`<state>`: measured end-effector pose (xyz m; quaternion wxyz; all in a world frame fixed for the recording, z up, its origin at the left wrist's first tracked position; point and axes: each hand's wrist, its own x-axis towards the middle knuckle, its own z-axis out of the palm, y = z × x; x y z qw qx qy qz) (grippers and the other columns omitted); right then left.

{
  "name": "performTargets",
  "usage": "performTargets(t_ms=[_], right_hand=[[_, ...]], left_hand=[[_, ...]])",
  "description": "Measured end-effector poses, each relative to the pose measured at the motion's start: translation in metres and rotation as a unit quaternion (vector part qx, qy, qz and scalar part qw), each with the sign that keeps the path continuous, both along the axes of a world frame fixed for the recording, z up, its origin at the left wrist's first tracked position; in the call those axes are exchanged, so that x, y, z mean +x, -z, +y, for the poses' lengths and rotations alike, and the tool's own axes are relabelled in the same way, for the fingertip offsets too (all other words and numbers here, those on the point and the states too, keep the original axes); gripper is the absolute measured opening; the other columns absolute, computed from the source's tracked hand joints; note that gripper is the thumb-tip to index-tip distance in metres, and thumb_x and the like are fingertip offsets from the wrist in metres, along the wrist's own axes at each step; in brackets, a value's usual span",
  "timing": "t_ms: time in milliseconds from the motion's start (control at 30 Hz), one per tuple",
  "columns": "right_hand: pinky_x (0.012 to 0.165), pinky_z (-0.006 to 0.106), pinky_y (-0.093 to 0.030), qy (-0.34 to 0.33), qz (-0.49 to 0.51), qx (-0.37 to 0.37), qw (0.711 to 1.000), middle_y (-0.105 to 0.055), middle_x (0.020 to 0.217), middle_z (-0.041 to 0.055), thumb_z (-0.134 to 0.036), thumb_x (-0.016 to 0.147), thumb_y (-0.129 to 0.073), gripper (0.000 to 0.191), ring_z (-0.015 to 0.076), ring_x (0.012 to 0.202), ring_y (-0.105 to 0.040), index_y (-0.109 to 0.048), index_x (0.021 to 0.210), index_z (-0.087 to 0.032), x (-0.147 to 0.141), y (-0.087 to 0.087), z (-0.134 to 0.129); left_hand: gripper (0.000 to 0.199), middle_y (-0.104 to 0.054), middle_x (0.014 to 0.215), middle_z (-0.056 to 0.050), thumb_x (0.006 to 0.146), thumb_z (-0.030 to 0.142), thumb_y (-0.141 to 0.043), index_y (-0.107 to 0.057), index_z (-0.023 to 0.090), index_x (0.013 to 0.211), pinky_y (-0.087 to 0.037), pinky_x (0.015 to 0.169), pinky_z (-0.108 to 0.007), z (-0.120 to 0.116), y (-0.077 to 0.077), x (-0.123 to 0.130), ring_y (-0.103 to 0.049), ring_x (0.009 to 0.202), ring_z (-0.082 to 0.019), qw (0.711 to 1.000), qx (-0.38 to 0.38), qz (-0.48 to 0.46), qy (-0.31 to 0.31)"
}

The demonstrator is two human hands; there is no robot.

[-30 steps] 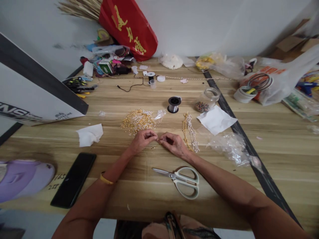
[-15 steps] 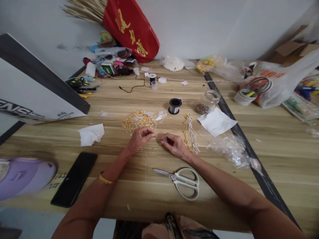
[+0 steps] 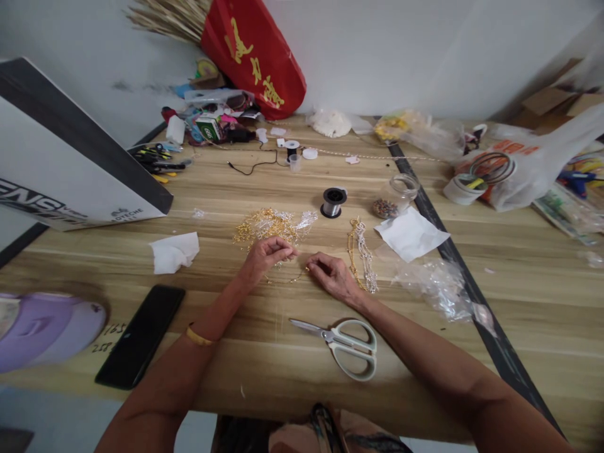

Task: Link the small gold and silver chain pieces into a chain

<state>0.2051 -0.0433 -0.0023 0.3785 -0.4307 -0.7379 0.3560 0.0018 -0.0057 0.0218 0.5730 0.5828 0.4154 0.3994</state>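
Nearest the person, a pair of scissors [image 3: 336,338] is found lying flat on the bench [image 3: 264,352], blades toward the left, with a black phone [image 3: 140,336] laid off to the left. Beyond the scissors, a thin gold chain [image 3: 285,282] is noted on the bench, slackly curved from just below the left hand [image 3: 267,258] to the fingertips of the right hand [image 3: 334,275]. The chain's right end appears to be pinched between the right thumb and forefinger. The left thumb and fingertips are brought together above the bench; whether anything fine is held there cannot be told. The chain is judged to be very light and limp, offering no stiffness of its own, and its small links are likely to be slippery and easily tangled. It is best taken at the extreme end, between thumb tip and forefinger tip, with the rest left supported by the bench; a hard pull should be avoided, as fine links may be opened or snapped. Just beyond the left hand, a loose pile [image 3: 259,225] of gold and silver pieces is observed; beside the right hand, a gold strand [image 3: 351,245] and a silver strand [image 3: 363,255] are laid out. Farther off, a spool [image 3: 333,204] of wire and a glass jar [image 3: 401,187] are seen standing.
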Motion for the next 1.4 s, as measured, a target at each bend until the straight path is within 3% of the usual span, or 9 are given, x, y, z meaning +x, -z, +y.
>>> performTargets(t_ms=[233,400,733,1067,1400], right_hand=[[0.063,0.023,-0.043,0.001,0.01,0.004,1.0,-0.066,0.082,0.0039,-0.023,0.09,-0.044,0.021,0.0138,0.071,-0.058,-0.062,0.098,-0.016,0.001,0.003,0.001],[0.058,0.022,-0.042,0.019,-0.004,0.003,1.0,-0.066,0.081,0.0041,-0.022,0.087,-0.048,0.02,0.0118,0.064,-0.055,-0.063,0.098,-0.015,0.0,0.001,-0.001],[0.065,0.024,-0.046,0.016,-0.012,0.063,0.998,-0.065,0.082,0.005,-0.021,0.087,-0.05,0.017,0.0129,0.07,-0.058,-0.063,0.095,-0.016,-0.002,0.002,-0.002],[0.074,0.029,-0.049,0.022,0.022,0.082,0.996,-0.064,0.088,0.0069,-0.021,0.09,-0.045,0.019,0.0164,0.081,-0.06,-0.06,0.099,-0.018,-0.002,0.008,-0.002],[0.077,0.032,-0.049,0.036,0.038,0.141,0.989,-0.062,0.091,0.0081,-0.019,0.089,-0.046,0.016,0.0178,0.086,-0.059,-0.058,0.099,-0.019,-0.002,0.005,-0.004]], left_hand=[[0.024,-0.073,0.082,-0.007,0.076,0.032,-0.067,-0.053,0.014,0.082,-0.048,0.068,-0.027,0.002,0.009,0.002,-0.065,0.068,-0.014,0.99,-0.078,-0.11,0.04],[0.022,-0.069,0.074,-0.003,0.076,0.031,-0.068,-0.055,0.013,0.081,-0.048,0.067,-0.025,0.001,0.009,0.002,-0.063,0.066,-0.012,0.987,-0.086,-0.133,0.04],[0.02,-0.064,0.066,0.0,0.075,0.03,-0.067,-0.058,0.013,0.078,-0.047,0.063,-0.022,0.002,0.013,0.002,-0.059,0.062,-0.01,0.998,-0.034,-0.053,0.019],[0.031,-0.064,0.064,0.001,0.069,0.035,-0.071,-0.054,0.014,0.086,-0.048,0.061,-0.023,-0.001,0.015,0.007,-0.061,0.06,-0.011,1.0,-0.011,-0.022,-0.017],[0.023,-0.069,0.071,-0.004,0.07,0.032,-0.068,-0.066,0.012,0.081,-0.05,0.068,-0.028,-0.002,0.016,0.008,-0.064,0.067,-0.015,0.999,0.02,0.031,0.019]])
